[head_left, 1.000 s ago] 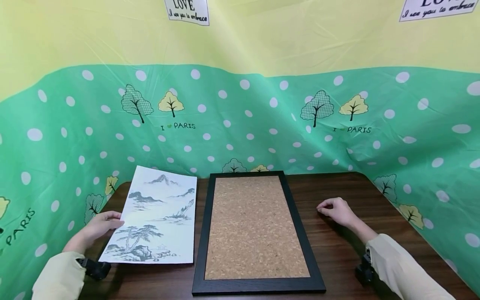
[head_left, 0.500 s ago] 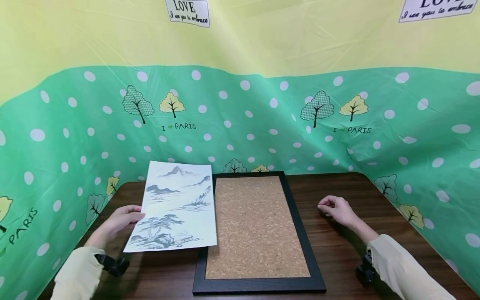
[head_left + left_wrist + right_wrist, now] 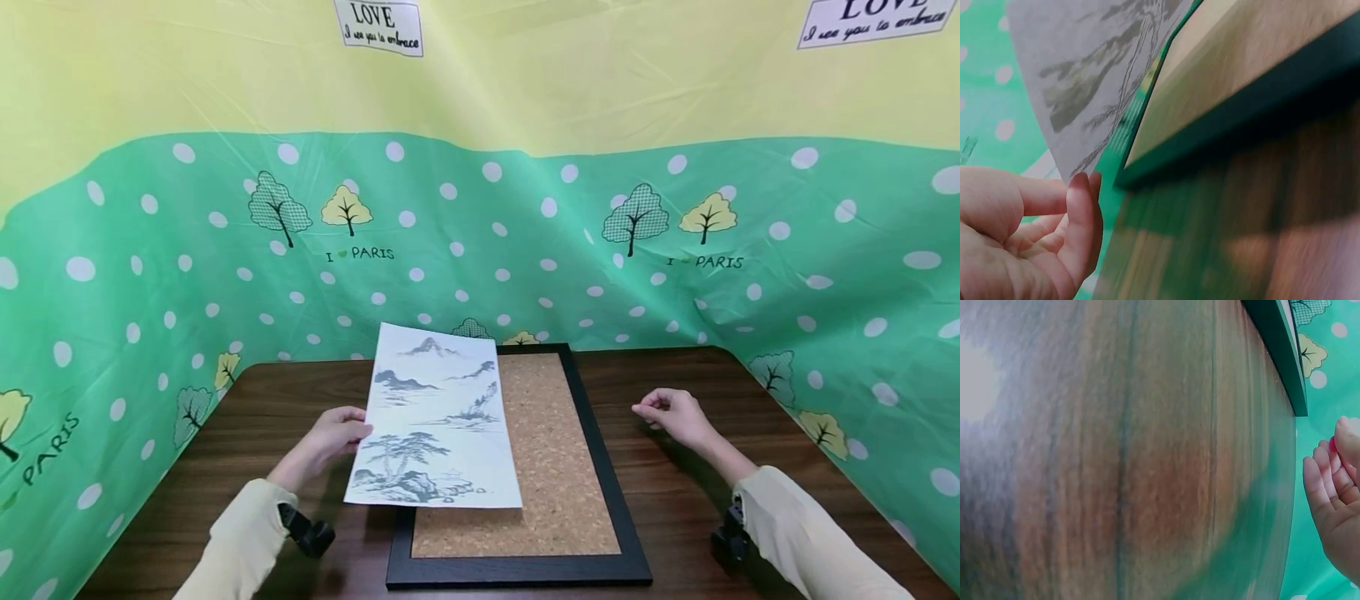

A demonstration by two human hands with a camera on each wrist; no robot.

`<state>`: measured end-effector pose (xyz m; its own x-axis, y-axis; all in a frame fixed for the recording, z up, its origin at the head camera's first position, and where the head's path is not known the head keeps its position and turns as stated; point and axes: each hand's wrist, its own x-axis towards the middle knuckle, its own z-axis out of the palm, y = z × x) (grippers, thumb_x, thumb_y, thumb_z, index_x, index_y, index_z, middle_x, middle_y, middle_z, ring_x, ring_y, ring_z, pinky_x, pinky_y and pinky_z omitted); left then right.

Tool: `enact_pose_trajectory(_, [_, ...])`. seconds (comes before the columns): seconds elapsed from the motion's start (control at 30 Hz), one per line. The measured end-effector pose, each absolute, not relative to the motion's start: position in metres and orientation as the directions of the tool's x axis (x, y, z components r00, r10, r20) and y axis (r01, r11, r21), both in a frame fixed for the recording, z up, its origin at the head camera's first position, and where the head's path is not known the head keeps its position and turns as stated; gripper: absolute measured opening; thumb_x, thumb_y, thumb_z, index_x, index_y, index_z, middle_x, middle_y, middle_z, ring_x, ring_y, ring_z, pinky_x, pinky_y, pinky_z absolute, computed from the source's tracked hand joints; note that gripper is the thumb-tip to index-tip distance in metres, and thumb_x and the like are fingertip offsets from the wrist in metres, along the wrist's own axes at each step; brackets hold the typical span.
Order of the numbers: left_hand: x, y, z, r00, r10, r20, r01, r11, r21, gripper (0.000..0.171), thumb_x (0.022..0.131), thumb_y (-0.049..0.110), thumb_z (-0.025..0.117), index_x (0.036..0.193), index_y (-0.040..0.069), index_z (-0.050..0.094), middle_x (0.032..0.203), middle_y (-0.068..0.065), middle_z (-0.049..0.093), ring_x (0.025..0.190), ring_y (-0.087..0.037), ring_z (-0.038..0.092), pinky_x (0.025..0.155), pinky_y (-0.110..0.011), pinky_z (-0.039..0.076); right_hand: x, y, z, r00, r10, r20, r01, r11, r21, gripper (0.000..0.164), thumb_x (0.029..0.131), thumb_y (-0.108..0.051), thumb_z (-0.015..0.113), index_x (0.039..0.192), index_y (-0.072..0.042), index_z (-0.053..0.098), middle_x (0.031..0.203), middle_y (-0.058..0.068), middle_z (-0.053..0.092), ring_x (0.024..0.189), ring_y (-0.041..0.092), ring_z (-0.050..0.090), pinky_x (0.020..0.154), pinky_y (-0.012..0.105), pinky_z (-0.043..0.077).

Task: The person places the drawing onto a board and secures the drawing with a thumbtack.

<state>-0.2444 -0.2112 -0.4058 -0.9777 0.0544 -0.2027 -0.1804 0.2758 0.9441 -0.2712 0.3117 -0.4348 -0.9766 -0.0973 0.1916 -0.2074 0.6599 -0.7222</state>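
With thumb and fingers, my left hand (image 3: 335, 435) pinches the left edge of a white sheet with a grey ink landscape painting (image 3: 431, 417). Tilted, the sheet hangs over the left part of a cork board (image 3: 555, 467) in a black frame, hiding much of its left side. The left wrist view has the pinched edge of the painting (image 3: 1094, 75) at the fingertips. My right hand (image 3: 678, 418) hovers over the table right of the board, thumb and fingertips together. Between them, in the right wrist view, a small red thing (image 3: 1332, 444) peeks out, mostly hidden by the fingers.
Board and hands are over a dark brown wooden table (image 3: 300, 383). A green and yellow printed cloth (image 3: 510, 233) hangs behind it and along both sides. Each wrist wears a black camera, such as the left one (image 3: 307, 531).
My left hand has carried the painting to the right, from beside the board to over its left part. My right hand stays nearly still.
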Motion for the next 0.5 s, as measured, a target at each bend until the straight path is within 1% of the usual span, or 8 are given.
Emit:
enact_pose_trajectory(0.2, [-0.242, -0.164, -0.413, -0.972, -0.028, -0.233, -0.232, 0.260, 0.937, 0.019, 0.084, -0.004, 0.055, 0.101, -0.010, 0.052, 0.082, -0.013, 0.060, 0.065, -0.014, 0.056, 0.057, -0.026, 0.047, -0.271, 0.309, -0.434, -0.974, -0.122, 0.192, -0.227, 0.617, -0.754, 0.014, 0.086, -0.007, 0.061, 0.088, 0.007, 0.062, 0.076, 0.014, 0.062, 0.067, 0.016, 0.059, 0.058, 0.027, 0.052])
enact_pose_trajectory(0.37, [-0.238, -0.138, -0.420, -0.977, -0.039, -0.209, -0.211, 0.292, 0.933, 0.018, 0.084, -0.004, 0.057, 0.101, -0.009, 0.053, 0.084, -0.014, 0.063, 0.067, -0.015, 0.057, 0.058, -0.028, 0.049, -0.271, 0.309, -0.434, -0.971, -0.140, 0.192, -0.238, 0.617, -0.750, 0.013, 0.086, -0.001, 0.059, 0.092, 0.010, 0.062, 0.083, 0.019, 0.063, 0.071, 0.017, 0.060, 0.060, 0.026, 0.052])
enact_pose_trajectory(0.5, [-0.235, -0.126, -0.425, -0.985, -0.022, -0.170, -0.169, 0.318, 0.933, 0.019, 0.083, -0.003, 0.058, 0.101, -0.009, 0.054, 0.082, -0.012, 0.061, 0.067, -0.015, 0.056, 0.059, -0.029, 0.051, -0.271, 0.309, -0.436, -0.970, -0.152, 0.189, -0.242, 0.628, -0.740, 0.014, 0.087, -0.001, 0.058, 0.093, 0.010, 0.062, 0.084, 0.019, 0.064, 0.072, 0.018, 0.060, 0.060, 0.026, 0.052])
